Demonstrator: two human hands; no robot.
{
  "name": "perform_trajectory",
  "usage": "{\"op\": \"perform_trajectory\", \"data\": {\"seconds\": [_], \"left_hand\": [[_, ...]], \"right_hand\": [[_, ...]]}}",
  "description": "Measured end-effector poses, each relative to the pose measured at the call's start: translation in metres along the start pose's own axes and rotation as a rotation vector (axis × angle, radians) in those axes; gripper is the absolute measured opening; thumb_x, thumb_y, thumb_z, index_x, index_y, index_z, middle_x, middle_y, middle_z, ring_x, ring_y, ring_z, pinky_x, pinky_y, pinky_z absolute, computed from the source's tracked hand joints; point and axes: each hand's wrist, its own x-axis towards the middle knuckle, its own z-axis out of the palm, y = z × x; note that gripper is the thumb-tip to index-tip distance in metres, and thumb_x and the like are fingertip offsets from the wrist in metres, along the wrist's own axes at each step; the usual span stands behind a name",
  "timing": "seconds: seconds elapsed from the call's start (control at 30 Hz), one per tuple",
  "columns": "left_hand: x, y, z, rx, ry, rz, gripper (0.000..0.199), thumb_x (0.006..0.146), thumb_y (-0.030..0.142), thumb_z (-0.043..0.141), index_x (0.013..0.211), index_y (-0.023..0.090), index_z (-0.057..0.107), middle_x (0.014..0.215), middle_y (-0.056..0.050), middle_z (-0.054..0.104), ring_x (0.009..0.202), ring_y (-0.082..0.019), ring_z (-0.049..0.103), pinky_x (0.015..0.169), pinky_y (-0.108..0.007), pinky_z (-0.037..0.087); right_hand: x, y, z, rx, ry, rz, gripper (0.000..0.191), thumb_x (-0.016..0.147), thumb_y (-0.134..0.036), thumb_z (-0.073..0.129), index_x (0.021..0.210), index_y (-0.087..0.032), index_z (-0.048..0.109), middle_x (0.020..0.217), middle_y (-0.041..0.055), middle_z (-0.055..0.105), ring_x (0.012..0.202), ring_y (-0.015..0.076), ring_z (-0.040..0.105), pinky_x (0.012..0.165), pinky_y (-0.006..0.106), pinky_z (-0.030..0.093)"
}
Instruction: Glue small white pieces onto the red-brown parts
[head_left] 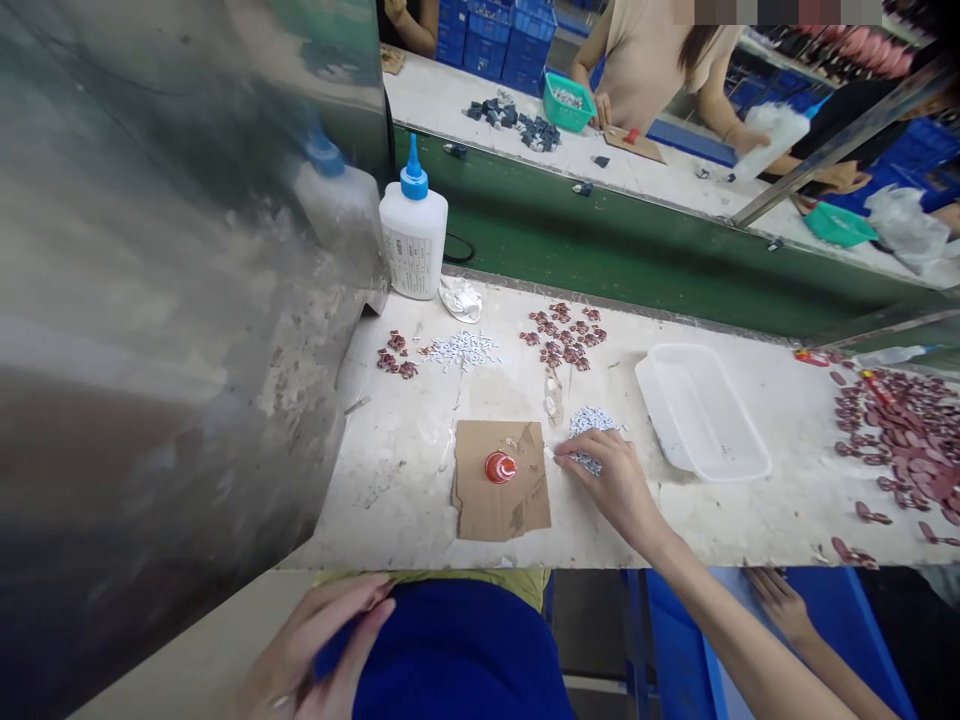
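My left hand (322,640) is low at the left, in front of the table edge, its thumb and fingers pinched together. A bit of reddish brown shows at the fingertips, too small to name. Over the table, my right hand (611,475) has its thumb and forefinger closed beside a pile of tiny pale blue-white pieces (594,420), partly covering it. Whatever those fingertips hold is too small to make out. Left of them lies a piece of brown cardboard (487,515) with a small round cap of glossy red-orange liquid (500,467) on it.
A white glue bottle (414,240) with a blue nozzle stands by the metal wall. Brown bow-like parts (566,340) and another pale pile (465,348) lie behind the cardboard. To the right are a white plastic tray (705,400), many maroon parts (915,450) and a co-worker's hand (780,600).
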Motion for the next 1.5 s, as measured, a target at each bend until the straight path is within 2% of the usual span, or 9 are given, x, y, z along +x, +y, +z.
{"op": "perform_trajectory", "data": {"seconds": [0.1,0.4,0.5,0.63,0.77,0.87,1.03,1.2,1.5], "left_hand": [[0.023,0.013,0.015,-0.133,-0.033,0.192,0.026,0.091,0.012,0.071,0.115,0.020,0.069,0.105,0.001,0.076,0.090,-0.009,0.075,0.090,-0.014,0.061],[0.045,0.022,0.037,-0.254,-0.063,0.016,0.031,0.090,0.010,0.072,0.118,0.023,0.068,0.107,0.003,0.077,0.094,-0.008,0.076,0.099,-0.013,0.058],[0.049,0.024,0.038,-0.255,-0.093,0.064,0.032,0.092,0.011,0.069,0.123,0.021,0.064,0.104,0.001,0.076,0.092,-0.007,0.076,0.094,-0.012,0.060],[0.055,0.024,0.037,-0.156,-0.132,0.215,0.021,0.094,0.011,0.066,0.112,0.021,0.070,0.106,0.001,0.073,0.099,-0.004,0.072,0.105,-0.009,0.051],[0.057,0.021,0.039,-0.154,-0.144,0.259,0.030,0.093,0.005,0.065,0.120,0.018,0.068,0.108,0.000,0.073,0.096,-0.004,0.072,0.101,-0.010,0.054],[0.058,0.019,0.041,-0.131,-0.144,0.244,0.029,0.092,0.006,0.067,0.117,0.020,0.071,0.101,-0.001,0.067,0.089,-0.006,0.070,0.086,-0.013,0.058],[0.064,0.024,0.042,-0.179,-0.148,0.229,0.028,0.091,0.003,0.067,0.114,0.019,0.069,0.111,-0.001,0.072,0.100,-0.007,0.071,0.099,-0.016,0.056],[0.067,0.037,0.044,-0.286,-0.161,0.237,0.033,0.088,0.003,0.071,0.118,0.019,0.070,0.098,-0.001,0.073,0.088,-0.007,0.071,0.084,-0.016,0.061],[0.070,0.054,0.040,-0.379,-0.192,0.180,0.026,0.088,0.005,0.071,0.109,0.020,0.071,0.101,0.002,0.076,0.091,-0.007,0.073,0.087,-0.015,0.062]], "right_hand": [[0.000,-0.009,-0.003,0.063,-0.013,-0.025,0.024,0.103,-0.038,0.058,0.091,-0.023,0.072,0.094,0.0071,0.074,0.090,0.0269,0.065,0.082,0.043,0.049],[0.002,-0.062,-0.004,0.357,-0.053,-0.094,0.014,0.100,-0.023,0.061,0.103,-0.026,0.075,0.099,0.0045,0.080,0.089,0.0220,0.076,0.078,0.036,0.061],[0.004,-0.067,-0.004,0.339,-0.052,-0.118,0.015,0.098,-0.018,0.062,0.101,-0.025,0.075,0.095,0.0039,0.079,0.085,0.0207,0.075,0.076,0.035,0.061],[0.006,-0.066,-0.002,0.320,-0.052,-0.155,0.016,0.099,-0.016,0.061,0.100,-0.025,0.075,0.095,0.0036,0.077,0.085,0.0186,0.073,0.075,0.032,0.061],[0.007,-0.063,0.000,0.304,-0.054,-0.179,0.017,0.099,-0.015,0.061,0.100,-0.024,0.076,0.096,0.0040,0.076,0.086,0.0177,0.073,0.076,0.030,0.061],[0.007,-0.062,0.001,0.309,-0.075,-0.189,0.018,0.099,-0.015,0.061,0.101,-0.024,0.076,0.099,0.0051,0.076,0.088,0.0186,0.073,0.077,0.031,0.061],[0.006,-0.067,-0.002,0.382,-0.043,-0.152,0.018,0.097,-0.014,0.062,0.101,-0.025,0.075,0.095,0.0041,0.076,0.085,0.0190,0.072,0.073,0.033,0.060],[-0.002,-0.091,-0.015,0.648,-0.015,-0.036,0.014,0.091,-0.014,0.070,0.095,-0.026,0.076,0.091,0.0025,0.077,0.084,0.0187,0.072,0.074,0.034,0.061],[-0.013,-0.128,-0.026,0.887,-0.047,-0.059,0.018,0.089,-0.010,0.071,0.097,-0.025,0.077,0.090,0.0017,0.080,0.081,0.0166,0.074,0.074,0.034,0.062]]}}
